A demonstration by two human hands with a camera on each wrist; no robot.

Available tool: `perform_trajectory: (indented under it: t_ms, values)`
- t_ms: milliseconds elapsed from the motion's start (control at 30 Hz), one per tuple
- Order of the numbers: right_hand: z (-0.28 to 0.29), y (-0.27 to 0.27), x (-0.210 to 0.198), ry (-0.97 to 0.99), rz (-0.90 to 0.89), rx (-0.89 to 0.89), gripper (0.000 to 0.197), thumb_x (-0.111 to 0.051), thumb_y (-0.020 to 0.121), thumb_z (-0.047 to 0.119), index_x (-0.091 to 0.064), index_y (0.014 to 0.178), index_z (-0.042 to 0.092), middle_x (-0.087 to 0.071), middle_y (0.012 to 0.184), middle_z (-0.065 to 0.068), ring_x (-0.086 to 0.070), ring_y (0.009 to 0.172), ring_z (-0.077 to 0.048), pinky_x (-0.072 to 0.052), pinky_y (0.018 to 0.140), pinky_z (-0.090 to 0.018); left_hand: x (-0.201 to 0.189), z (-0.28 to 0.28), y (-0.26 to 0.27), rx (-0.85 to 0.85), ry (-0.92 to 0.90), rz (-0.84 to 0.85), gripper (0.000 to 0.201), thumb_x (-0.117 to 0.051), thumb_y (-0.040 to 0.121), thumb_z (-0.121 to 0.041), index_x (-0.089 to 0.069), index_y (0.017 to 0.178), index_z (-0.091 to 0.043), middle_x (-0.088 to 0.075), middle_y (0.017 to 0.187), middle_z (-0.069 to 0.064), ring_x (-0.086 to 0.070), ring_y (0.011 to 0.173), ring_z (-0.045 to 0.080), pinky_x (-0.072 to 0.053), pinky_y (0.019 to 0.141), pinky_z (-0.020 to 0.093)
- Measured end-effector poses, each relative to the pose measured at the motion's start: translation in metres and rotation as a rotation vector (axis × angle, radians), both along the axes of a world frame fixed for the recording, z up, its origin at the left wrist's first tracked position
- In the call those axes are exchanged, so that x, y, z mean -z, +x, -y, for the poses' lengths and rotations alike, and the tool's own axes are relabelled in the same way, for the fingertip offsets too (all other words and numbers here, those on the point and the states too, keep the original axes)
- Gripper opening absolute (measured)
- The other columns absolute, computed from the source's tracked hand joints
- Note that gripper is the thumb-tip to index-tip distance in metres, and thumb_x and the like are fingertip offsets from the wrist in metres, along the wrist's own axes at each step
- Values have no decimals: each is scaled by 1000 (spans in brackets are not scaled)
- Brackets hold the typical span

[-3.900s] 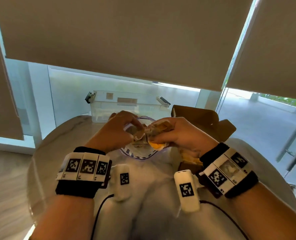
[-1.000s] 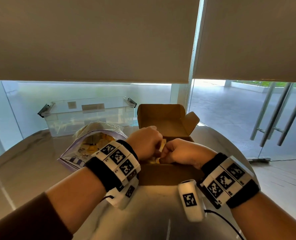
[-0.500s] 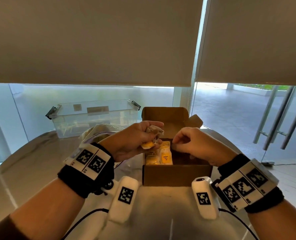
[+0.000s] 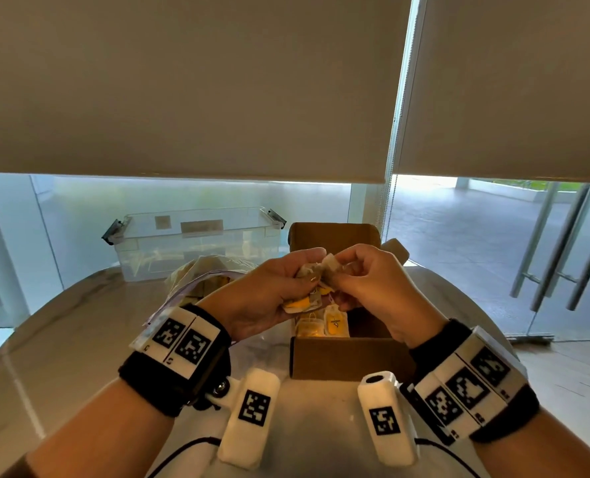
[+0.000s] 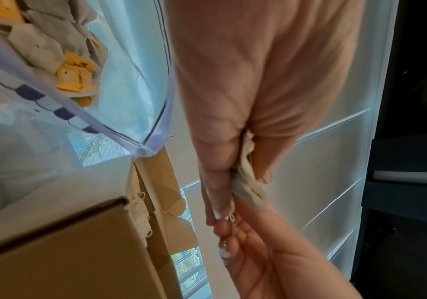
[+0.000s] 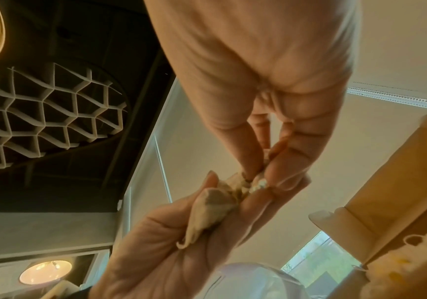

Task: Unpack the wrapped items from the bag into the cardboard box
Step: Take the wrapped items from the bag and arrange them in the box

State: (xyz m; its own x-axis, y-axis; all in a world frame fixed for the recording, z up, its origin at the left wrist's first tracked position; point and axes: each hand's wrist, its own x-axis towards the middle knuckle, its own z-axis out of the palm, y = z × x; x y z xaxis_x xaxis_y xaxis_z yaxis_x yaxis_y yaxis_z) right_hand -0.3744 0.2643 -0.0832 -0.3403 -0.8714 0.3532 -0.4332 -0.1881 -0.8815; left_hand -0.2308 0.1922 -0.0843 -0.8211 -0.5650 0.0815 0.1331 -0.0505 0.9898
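Both hands meet just above the open cardboard box [image 4: 347, 357], over its left half. The left hand [image 4: 269, 298] cups a small clump of wrapped items [image 4: 309, 288], its fingers curled round them; the right hand [image 4: 366, 281] pinches one pale wrapped piece at the clump's top between thumb and fingertips (the right wrist view shows that pinch narrow and tight). I judge the step to be separating one item so it can go down into the box. The box mouth lies directly below the hands, so the right hand is nearer the bare half of the box floor; two yellow-tagged packets [image 4: 324, 326] already lie against the box's left wall. The rear flap stands upright behind the hands. The bag [image 4: 197, 281] lies on the worktop [image 4: 62, 339] just left of the box, still holding more.
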Motion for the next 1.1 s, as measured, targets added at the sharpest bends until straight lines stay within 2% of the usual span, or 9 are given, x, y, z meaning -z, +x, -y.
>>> perform_trajectory:
  t_ms: [133,233,300,367,433,600,767,900,1100]
  values:
    - [4,0,8,-42,18,81,11,-69,83,22,-60,82,15,-65,79,-7,-60,62,-9,-43,47,-14,2,3,2,-67,100,-37,56,-44,92,3,-33,143,-19,-53,129,12,-66,100,28,-56,83,34]
    - [3,-2,8,-65,155,92,9,-64,87,13,-55,90,15,-64,76,-7,-58,54,-8,-46,48,-15,4,6,5,-113,82,-41,48,-42,93,6,-46,132,-22,-58,125,16,-66,101,30,-58,79,34]
    - [4,-6,6,-70,240,79,18,-58,90,6,-50,104,15,-62,81,-7,-58,57,-11,-48,49,-18,5,8,5,-176,-7,-1,38,-43,94,5,-59,118,-20,-63,113,12,-67,89,19,-59,67,26]
    - [4,-8,4,-65,299,46,27,-51,93,2,-46,117,14,-61,86,-9,-58,62,-15,-49,51,-20,5,9,5,-254,-92,61,30,-47,94,2,-63,110,-17,-62,89,5,-59,61,5,-49,53,17]
    - [4,-8,5,-66,365,8,31,-47,94,0,-45,122,12,-60,89,-10,-58,63,-16,-50,50,-19,6,8,3,-308,-167,121,22,-53,93,-5,-64,108,-17,-56,74,-1,-51,51,1,-43,49,14]
    - [5,-2,12,-41,430,-51,32,-45,94,-3,-47,124,10,-63,95,-11,-61,63,-17,-51,50,-18,11,1,-9,-311,-333,230,18,-55,92,-30,-62,107,-22,-63,92,7,-58,76,12,-53,67,26]
    - [6,1,16,-34,401,-45,31,-51,92,-2,-49,121,9,-65,94,-16,-62,61,-19,-53,51,-22,10,3,-15,-403,-341,215,20,-63,86,-33,-63,99,-17,-65,90,10,-59,77,17,-55,74,34]
    - [1,-4,15,69,256,-4,39,-53,90,-4,-48,123,16,-63,106,-8,-58,52,-16,-45,40,-21,6,7,-14,-447,-428,190,9,-61,89,-25,-62,93,-16,-59,75,-1,-51,63,8,-45,55,20]
    - [-7,-9,2,72,118,40,40,-56,89,3,-52,123,22,-57,117,10,-53,44,-12,-40,37,-21,-5,14,-10,-411,-851,332,4,-62,88,-20,-63,88,-17,-54,71,-10,-49,61,-1,-38,52,3]
